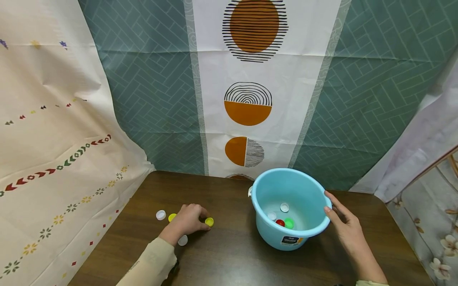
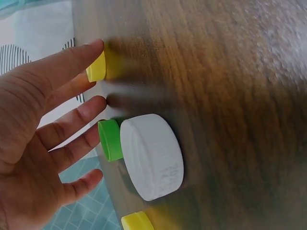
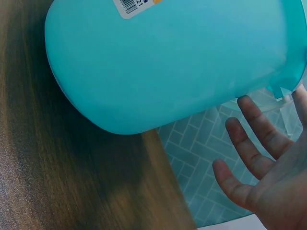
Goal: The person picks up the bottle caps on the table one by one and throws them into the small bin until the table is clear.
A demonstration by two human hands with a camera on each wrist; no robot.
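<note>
Pinching a yellow cap [image 1: 209, 222] between thumb and forefinger of the left hand [image 1: 189, 220], well left of the blue bucket [image 1: 270, 236], with the right hand's [image 1: 346, 228] spread fingers holding the latter.

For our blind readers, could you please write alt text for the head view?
A person's left hand pinches a yellow cap on a dark wooden table, near two white caps and another yellow cap, while the right hand touches the rim of a light-blue bucket. Inside lie a red cap, a green cap and two more white caps.
</note>
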